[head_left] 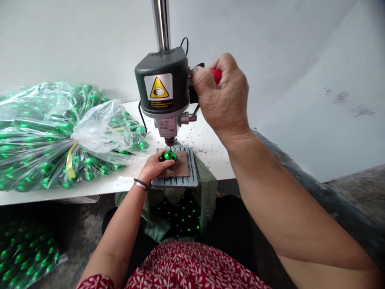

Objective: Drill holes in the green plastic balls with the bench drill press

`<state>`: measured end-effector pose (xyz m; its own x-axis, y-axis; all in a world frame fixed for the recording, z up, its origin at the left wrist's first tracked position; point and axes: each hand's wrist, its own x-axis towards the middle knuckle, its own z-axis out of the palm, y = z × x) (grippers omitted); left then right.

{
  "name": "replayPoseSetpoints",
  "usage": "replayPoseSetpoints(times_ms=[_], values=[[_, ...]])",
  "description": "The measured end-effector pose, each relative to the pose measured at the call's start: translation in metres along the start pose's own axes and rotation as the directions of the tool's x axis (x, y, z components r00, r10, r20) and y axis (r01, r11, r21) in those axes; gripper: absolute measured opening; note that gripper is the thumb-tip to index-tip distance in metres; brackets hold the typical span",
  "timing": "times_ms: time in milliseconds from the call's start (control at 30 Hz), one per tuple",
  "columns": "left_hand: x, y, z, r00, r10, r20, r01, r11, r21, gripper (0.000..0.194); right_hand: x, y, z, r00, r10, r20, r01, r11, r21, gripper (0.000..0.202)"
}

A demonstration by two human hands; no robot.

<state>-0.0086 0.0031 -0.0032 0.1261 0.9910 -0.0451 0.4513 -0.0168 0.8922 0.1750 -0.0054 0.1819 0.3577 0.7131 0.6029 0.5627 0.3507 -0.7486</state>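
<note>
My left hand (158,163) grips a shiny green ball (169,156) between thumb and fingers, on a brown board (184,166). The board lies on the slotted metal base (193,176) of a bench drill press (162,82). Straight above the ball is the thin drill bit (171,147), its tip at or very near the ball's top; whether it has entered I cannot tell. My right hand (224,96) is wrapped round the red-ended lever handle (217,75) at the drill head's right side.
A tied clear plastic bag (99,124) full of green balls lies on the white table (132,180) at left. Below the base hangs an open woven sack (209,200) holding more balls. Another bag of balls (27,253) sits on the floor. Dark shavings litter the tabletop.
</note>
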Motion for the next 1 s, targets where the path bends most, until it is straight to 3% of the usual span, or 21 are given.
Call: replayPoseSetpoints(times_ms=[200, 400, 633, 1000], values=[[-0.009, 0.002, 0.01, 0.994, 0.111, -0.022, -0.106, 0.982, 0.155, 0.061, -0.001, -0.001, 0.0, 1.0, 0.007, -0.017, -0.006, 0.999, 0.045, 0.037], [-0.012, -0.004, 0.015, 0.997, 0.075, 0.003, -0.075, 0.992, 0.105, 0.06, -0.002, 0.003, 0.001, 1.0, -0.017, -0.011, 0.017, 0.998, 0.061, 0.034], [-0.011, -0.007, 0.017, 0.996, 0.089, -0.026, -0.084, 0.986, 0.145, 0.064, -0.013, 0.015, -0.001, 0.986, -0.153, -0.067, 0.157, 0.985, 0.066, 0.033], [-0.013, -0.009, 0.017, 0.995, 0.099, 0.018, -0.101, 0.973, 0.209, 0.06, -0.032, 0.024, -0.006, 0.969, -0.224, -0.103, 0.227, 0.974, 0.023, 0.029]])
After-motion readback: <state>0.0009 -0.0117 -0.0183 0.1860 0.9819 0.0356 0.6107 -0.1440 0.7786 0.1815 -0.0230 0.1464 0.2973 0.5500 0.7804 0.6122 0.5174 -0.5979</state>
